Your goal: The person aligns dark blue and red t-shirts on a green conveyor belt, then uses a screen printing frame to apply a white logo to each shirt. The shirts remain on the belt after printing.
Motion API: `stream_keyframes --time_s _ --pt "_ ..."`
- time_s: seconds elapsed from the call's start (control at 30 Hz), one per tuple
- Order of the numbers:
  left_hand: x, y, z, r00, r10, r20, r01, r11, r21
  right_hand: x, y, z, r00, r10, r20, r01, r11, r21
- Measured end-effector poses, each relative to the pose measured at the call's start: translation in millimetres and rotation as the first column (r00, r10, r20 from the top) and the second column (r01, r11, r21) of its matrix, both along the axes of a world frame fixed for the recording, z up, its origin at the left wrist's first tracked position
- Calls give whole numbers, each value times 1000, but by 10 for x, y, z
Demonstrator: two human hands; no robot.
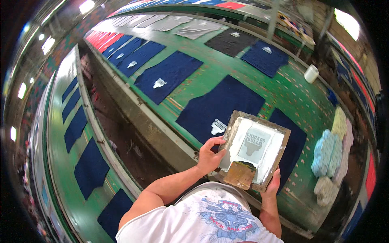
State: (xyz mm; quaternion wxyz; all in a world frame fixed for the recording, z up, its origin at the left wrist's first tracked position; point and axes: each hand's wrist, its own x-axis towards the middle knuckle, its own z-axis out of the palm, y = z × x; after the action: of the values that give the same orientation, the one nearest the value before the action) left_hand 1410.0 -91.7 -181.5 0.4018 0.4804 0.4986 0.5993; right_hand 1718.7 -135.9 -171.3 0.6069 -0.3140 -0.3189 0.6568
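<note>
Between my two hands is a wood-framed printing screen (279,154), tilted up over the table. White ink lies around the grey stencil window (253,143) in its mesh. My left hand (211,156) grips the frame's left side, thumb and fingers closed on it. The lower right corner is held by my right hand (272,186), its fingers partly hidden behind the wood. A wooden squeegee (240,175) with a dark edge rests at the screen's near end. Beneath and beyond the screen, a navy fabric panel (227,103) with a small white print lies flat.
Navy, black, grey and red panels lie in rows on the long green table (170,44). Another navy panel (296,133) is partly behind the screen. Folded cloths (326,156) and a white container (311,74) sit along the right edge. A second green table (60,150) stands left, across an aisle.
</note>
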Motion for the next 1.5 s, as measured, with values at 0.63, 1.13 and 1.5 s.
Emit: stream_keyframes --time_s 0.63,1.13,1.5 --pt "-2753 -971 -163 747 646 158 -620 763 -185 -3153 839 293 790 509 342 -524 850 -56" --pt "-3120 -1611 -163 624 752 211 -738 656 -155 -3995 457 586 727 622 291 -613 779 -133" --pt "-2551 -1880 -16 528 849 -6 -844 525 -107 -3597 635 144 644 750 150 -742 660 -116"
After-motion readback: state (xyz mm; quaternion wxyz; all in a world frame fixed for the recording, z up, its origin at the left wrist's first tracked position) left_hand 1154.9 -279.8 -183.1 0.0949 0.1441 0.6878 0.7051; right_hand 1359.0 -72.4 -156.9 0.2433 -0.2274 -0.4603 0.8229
